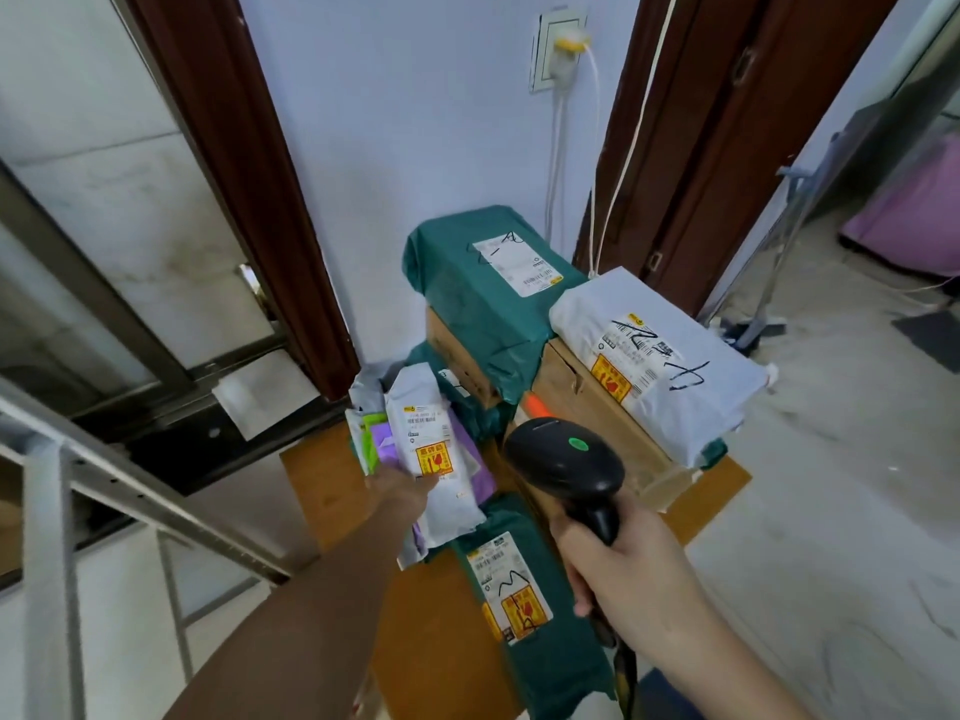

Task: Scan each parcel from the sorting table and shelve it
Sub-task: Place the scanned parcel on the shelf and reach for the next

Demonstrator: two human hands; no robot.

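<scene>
Presently the left hand (402, 488) grips a white parcel (436, 449), while the right hand (613, 569) clamps the scanner (566, 459) beside it. Several parcels lie on the sorting table (322, 491) beyond both hands, so most scanning and shelving appears to be left.

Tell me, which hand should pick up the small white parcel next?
The left hand, probably: it already touches the small white parcel, while the right hand is busy gripping the scanner.

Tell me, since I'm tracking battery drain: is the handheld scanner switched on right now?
Probably on: the scanner, held in the right hand, shows a green spot lit on its head. No scan beam shows on any parcel.
</scene>
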